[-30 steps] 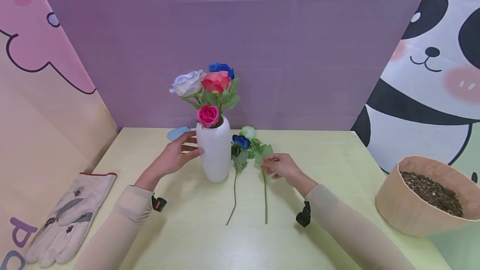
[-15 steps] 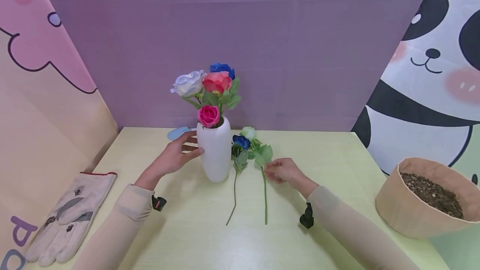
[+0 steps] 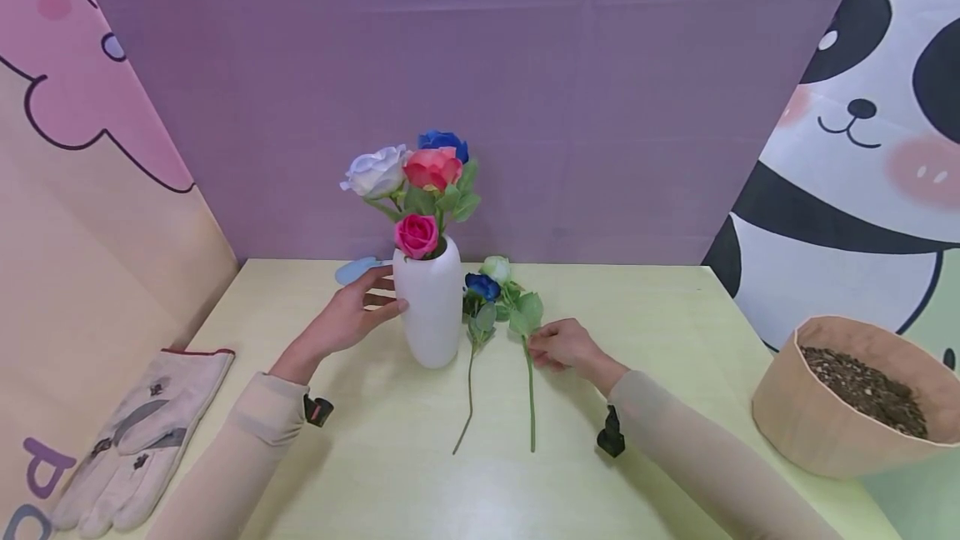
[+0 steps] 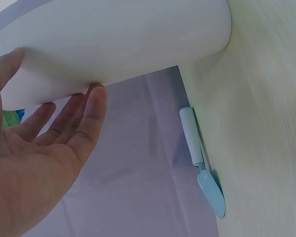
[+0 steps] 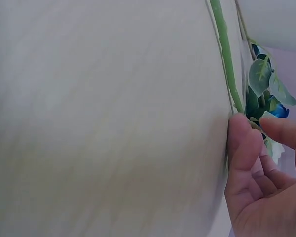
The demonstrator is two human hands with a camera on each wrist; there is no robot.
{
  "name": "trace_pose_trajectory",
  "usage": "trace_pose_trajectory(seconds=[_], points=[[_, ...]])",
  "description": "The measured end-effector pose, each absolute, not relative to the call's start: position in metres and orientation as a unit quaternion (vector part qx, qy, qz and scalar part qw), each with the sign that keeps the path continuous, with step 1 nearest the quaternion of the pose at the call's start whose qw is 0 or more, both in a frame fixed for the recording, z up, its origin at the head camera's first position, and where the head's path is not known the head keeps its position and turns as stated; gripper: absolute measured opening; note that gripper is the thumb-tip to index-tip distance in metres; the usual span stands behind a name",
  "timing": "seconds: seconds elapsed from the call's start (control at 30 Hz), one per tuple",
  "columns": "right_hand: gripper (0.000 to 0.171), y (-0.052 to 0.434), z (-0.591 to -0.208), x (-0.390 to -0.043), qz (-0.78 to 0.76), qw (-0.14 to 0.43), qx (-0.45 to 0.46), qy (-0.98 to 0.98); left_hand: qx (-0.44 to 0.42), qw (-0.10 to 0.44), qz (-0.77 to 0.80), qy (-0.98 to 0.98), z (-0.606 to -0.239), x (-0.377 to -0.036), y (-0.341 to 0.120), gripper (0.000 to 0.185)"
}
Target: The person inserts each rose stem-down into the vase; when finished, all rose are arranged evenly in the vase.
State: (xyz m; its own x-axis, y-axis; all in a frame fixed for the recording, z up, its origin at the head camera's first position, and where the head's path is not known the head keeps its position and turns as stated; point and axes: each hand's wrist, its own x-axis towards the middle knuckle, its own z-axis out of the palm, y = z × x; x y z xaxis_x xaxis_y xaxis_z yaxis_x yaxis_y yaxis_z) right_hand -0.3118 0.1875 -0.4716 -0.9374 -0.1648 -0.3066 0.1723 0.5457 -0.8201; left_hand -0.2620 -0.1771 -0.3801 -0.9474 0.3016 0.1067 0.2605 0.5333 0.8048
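Note:
A white vase (image 3: 429,319) stands upright at mid-table, holding a lavender rose (image 3: 375,171), a coral rose (image 3: 433,167), a magenta rose (image 3: 416,235) and a blue rose (image 3: 444,142). My left hand (image 3: 348,315) touches the vase's left side, fingers extended, thumb on the front. To its right lie two artificial flowers: a dark blue rose (image 3: 482,286) and a pale green rose (image 3: 496,268). My right hand (image 3: 567,344) pinches the pale green rose's stem just under its leaves. In the right wrist view the thumb and forefinger (image 5: 249,143) are at that green stem (image 5: 226,52).
A light blue trowel (image 4: 212,192) lies behind the vase by the purple backdrop (image 3: 525,107). Folded work gloves (image 3: 142,440) lie on the left. A tan fabric pot (image 3: 817,407) with soil stands at the right edge.
My right hand has shifted slightly down from the leaves and its fingers have come together at the pale green rose's stem. My left hand has stayed on the vase.

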Motion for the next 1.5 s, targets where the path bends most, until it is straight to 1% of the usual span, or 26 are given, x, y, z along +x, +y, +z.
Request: trace_pose_trajectory(seconds=[0.27, 0.63, 1.03, 1.3, 1.5], points=[[0.020, 0.186, -0.471, -0.310, -0.487, 0.162, 0.007, 0.858, 0.161, 0.022, 0.455, 0.876, -0.382, -0.263, -0.178, 0.071], [0.023, 0.186, -0.469, -0.310, -0.506, 0.179, 0.010, 0.844, 0.161, 0.024, 0.453, 0.876, -0.381, -0.263, -0.178, 0.071], [0.026, 0.186, -0.465, -0.311, -0.505, 0.150, 0.014, 0.850, 0.160, 0.025, 0.455, 0.876, -0.381, -0.264, -0.178, 0.071], [0.035, 0.188, -0.466, -0.314, -0.520, 0.171, -0.004, 0.837, 0.158, 0.025, 0.454, 0.876, -0.382, -0.265, -0.178, 0.070], [0.038, 0.188, -0.462, -0.317, -0.540, 0.188, -0.023, 0.820, 0.156, 0.027, 0.454, 0.877, -0.382, -0.265, -0.179, 0.070]])
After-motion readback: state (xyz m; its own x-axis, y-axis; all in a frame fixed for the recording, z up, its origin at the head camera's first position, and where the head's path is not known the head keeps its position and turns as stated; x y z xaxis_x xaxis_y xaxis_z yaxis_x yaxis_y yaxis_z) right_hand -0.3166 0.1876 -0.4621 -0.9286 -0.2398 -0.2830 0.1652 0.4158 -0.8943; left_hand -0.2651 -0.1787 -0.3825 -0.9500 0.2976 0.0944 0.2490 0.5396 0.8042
